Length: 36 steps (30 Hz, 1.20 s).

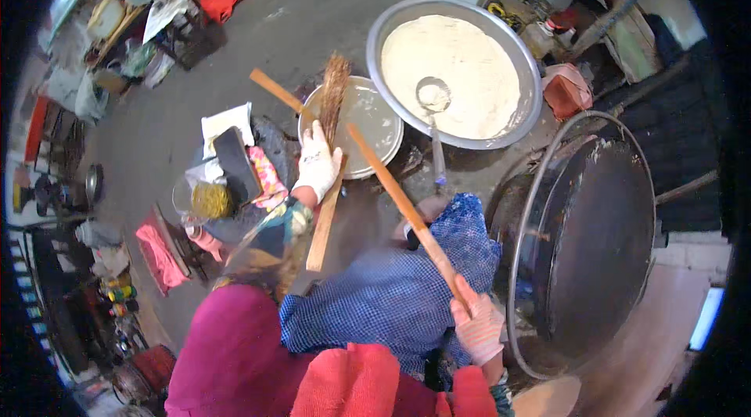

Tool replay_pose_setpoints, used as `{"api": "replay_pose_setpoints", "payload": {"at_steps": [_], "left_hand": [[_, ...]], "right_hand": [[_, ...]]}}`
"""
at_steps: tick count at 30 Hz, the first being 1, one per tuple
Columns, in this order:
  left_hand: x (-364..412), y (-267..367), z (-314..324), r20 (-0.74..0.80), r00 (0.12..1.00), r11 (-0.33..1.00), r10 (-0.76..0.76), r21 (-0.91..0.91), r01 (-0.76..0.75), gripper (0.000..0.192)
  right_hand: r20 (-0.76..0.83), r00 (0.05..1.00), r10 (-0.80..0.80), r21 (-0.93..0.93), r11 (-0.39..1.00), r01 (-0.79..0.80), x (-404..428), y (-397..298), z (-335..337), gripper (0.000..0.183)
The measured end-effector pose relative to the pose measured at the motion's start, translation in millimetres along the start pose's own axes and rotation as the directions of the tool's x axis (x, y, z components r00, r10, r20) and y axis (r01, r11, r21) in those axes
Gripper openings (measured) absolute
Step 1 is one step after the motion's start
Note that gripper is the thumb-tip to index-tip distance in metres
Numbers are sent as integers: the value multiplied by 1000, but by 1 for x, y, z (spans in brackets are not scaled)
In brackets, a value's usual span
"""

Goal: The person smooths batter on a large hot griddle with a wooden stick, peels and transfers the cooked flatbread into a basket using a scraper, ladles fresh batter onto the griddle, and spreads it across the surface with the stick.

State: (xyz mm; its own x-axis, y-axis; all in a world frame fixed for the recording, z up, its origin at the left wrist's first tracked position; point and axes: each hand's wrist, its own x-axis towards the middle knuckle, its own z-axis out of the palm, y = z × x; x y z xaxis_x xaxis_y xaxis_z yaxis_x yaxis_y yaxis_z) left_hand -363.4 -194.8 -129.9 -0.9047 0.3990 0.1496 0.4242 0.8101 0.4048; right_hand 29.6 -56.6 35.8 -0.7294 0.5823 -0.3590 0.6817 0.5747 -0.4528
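Note:
My gloved left hand (317, 162) reaches to the near rim of a round basin (375, 118), beside a bundle of thin twigs, like a whisk brush (335, 85). Its fingers lie at a flat wooden piece (276, 90) crossing the rim; whether they grip it is unclear. Another flat wooden stick (322, 229) leans by that palm. My gloved right hand (478, 323) is closed around the lower end of a long wooden stick (405, 206), whose far end points at the basin. Beyond lies a large metal bowl (375, 47) of pale batter or flour (463, 59), with a ladle (437, 150) in it.
At right stands a round dark griddle (604, 241) inside a metal hoop (639, 147). To the left are a dark block (237, 164), a floral cloth (267, 176) and a jar with yellow contents (210, 200). A pink cloth (161, 252) hangs further left.

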Motion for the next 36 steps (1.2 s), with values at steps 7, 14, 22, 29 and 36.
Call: {"api": "replay_pose_setpoints", "payload": {"at_steps": [7,14,22,29,36], "left_hand": [[-12,12,-23,189,976,985,-108,-109,130,87],[-107,8,-96,202,976,891,82,-454,19,85],[-168,-15,-102,351,932,812,94,-568,132,86],[-165,-25,-80,293,953,775,76,-618,129,84],[-162,-35,-84,304,950,781,73,-609,135,82]], "right_hand": [[-70,988,-136,-359,928,102,98,-44,22,43],[82,987,-140,-631,759,161,181,-104,72,29],[131,951,-281,-547,780,306,175,-81,79,39],[165,959,-232,-590,756,284,75,-36,35,55],[97,989,-115,-469,871,148,-72,3,-28,54]]}}
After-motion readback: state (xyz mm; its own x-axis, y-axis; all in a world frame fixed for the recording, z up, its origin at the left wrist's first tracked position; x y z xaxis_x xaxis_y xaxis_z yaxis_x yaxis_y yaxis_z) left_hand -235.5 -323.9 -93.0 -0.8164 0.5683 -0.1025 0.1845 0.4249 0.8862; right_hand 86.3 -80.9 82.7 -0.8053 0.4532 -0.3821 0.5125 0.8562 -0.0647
